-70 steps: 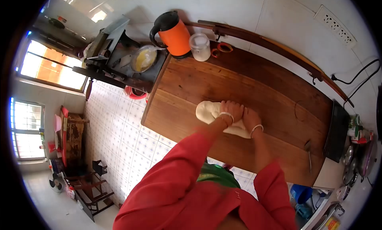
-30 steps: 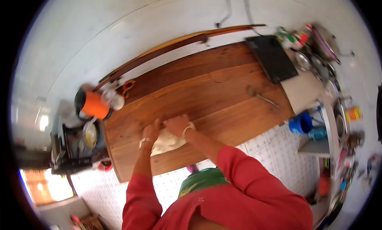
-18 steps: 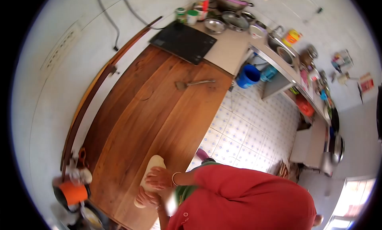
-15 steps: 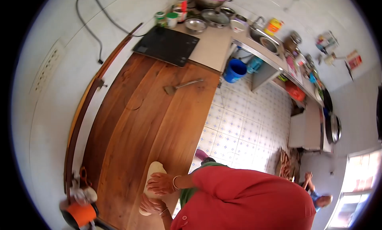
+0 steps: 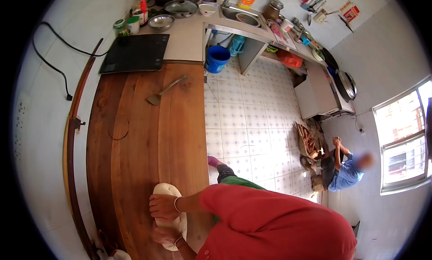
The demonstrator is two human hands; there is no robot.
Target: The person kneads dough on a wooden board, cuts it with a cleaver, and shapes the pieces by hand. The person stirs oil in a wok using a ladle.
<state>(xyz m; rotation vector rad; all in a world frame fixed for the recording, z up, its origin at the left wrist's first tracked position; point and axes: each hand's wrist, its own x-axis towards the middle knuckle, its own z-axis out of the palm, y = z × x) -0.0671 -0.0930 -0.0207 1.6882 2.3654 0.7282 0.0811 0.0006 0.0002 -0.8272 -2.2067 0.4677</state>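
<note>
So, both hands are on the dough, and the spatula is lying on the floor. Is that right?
Not quite: the spatula isn't on the floor. The head view shows it lying on the wooden table. The left hand and right hand are indeed on the dough.

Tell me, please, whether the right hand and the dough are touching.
Touching: the head view shows the right hand laid across the dough, its palm and fingers against the surface, no gap visible.
</note>
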